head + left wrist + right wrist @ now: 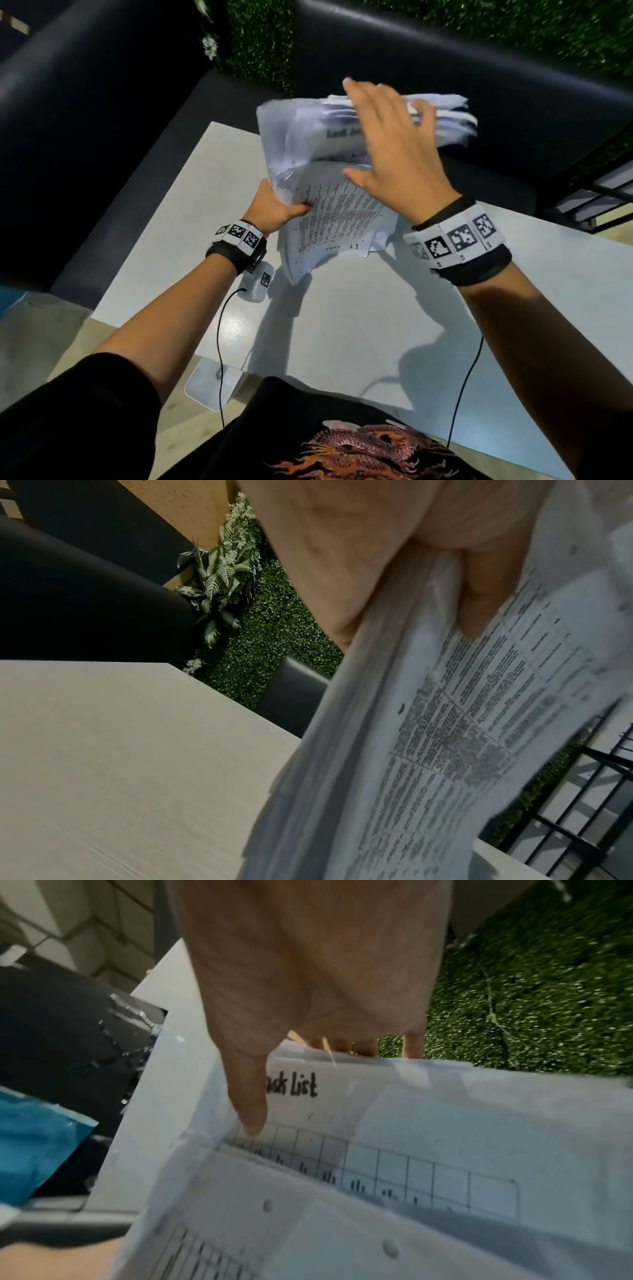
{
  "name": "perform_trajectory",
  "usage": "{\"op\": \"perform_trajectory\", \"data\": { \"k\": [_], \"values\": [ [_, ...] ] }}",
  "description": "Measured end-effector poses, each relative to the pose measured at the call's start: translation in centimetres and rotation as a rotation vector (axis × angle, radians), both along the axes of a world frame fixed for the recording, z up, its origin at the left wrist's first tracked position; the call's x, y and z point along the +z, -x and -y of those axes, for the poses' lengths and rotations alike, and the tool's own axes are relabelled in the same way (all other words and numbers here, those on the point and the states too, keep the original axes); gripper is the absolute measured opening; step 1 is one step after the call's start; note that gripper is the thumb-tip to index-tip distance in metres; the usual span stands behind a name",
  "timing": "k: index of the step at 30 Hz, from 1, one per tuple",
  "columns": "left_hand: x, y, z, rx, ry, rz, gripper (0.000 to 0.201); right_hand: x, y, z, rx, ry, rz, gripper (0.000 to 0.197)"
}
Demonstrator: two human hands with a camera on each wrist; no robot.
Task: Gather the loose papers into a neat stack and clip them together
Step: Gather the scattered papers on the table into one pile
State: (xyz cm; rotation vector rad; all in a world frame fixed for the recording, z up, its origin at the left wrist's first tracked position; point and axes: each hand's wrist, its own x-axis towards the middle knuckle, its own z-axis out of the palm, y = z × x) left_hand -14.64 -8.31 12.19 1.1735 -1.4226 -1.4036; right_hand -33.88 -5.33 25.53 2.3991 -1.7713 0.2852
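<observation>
We see the papers (329, 192) raised above the white table (359, 325), a thick, uneven bundle of printed sheets with edges fanned and out of line. The left hand (274, 209) grips the bundle's near left edge, thumb on top and fingers hidden beneath. The right hand (394, 144) lies flat against the sheets with fingers spread and straight, holding nothing; its fingertips go past the top edge. Motion blur smears the far sheets, so we cannot count them or read most print; the right wrist view shows a grid table under a heading ending "List". In the left wrist view the thumb (479, 588) presses on dense text. We find no clip in any view. Around the table stand dark padded seats (102, 102), and behind them a green leafy wall (260, 51).
</observation>
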Motion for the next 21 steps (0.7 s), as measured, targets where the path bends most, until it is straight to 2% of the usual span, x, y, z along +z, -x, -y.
{"op": "perform_trajectory", "data": {
  "k": [2,5,9,12,14,16,18,21],
  "values": [
    [0.0,-0.1,0.0,-0.007,0.008,0.002,0.044,0.3,0.2,0.4,0.014,0.001,0.04,0.097],
    [0.0,0.0,0.1,0.004,-0.029,0.012,0.043,0.2,0.4,0.7,0.048,-0.046,-0.007,0.097],
    [-0.4,0.2,-0.1,0.055,-0.046,0.045,0.048,0.5,0.5,1.2,0.062,-0.043,0.066,0.098],
    [-0.2,0.8,-0.3,0.072,-0.042,0.088,0.032,0.0,1.3,1.3,0.059,-0.083,0.072,0.099],
    [-0.1,1.0,-0.4,0.088,-0.01,0.107,0.019,0.0,2.7,1.0,-0.035,0.008,0.16,0.1],
    [0.1,0.9,-0.5,0.12,0.009,0.104,0.015,-0.6,4.8,-0.1,-0.2,0.123,0.297,0.102],
    [0.3,0.6,-0.5,0.173,-0.006,0.078,0.013,-2.5,7.0,-1.6,-0.397,0.142,0.55,0.107],
    [0.6,0.2,-0.7,0.213,-0.021,0.044,0.022,-6.8,9.0,-3.7,-0.54,-0.13,1.022,0.118]
  ]
}}
